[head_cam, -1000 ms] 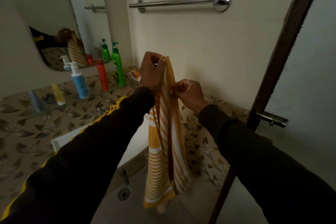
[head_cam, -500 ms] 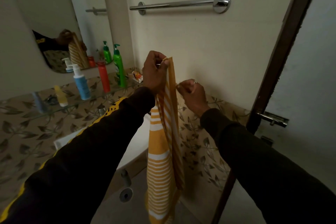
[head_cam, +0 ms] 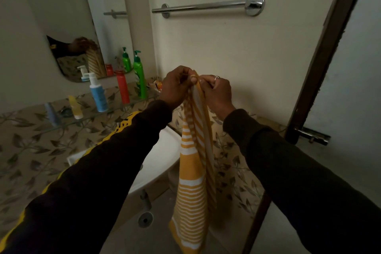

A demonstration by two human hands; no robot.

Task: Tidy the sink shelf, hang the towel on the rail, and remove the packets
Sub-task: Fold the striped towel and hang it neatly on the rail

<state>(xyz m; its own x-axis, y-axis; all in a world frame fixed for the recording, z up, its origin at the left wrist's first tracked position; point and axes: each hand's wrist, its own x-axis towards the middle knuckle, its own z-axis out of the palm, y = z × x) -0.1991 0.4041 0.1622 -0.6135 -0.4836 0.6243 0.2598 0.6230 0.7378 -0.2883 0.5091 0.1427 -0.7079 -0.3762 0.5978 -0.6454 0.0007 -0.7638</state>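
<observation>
Head view: left hand (head_cam: 175,85) and right hand (head_cam: 216,93), side by side, both pinch the top edge of the yellow-and-white striped cloth towel (head_cam: 194,171), below the chrome wall rail (head_cam: 206,6). Towel looks soft, light, limp; best held by its upper corners.

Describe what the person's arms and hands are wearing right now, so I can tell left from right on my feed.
Both arms are in long dark sleeves. The left sleeve carries a yellow patterned stripe along its outer edge; the right sleeve shows no stripe. Both hands are bare, without gloves. The right hand wears a silver-coloured ring; no ring shows on the left hand.
</observation>
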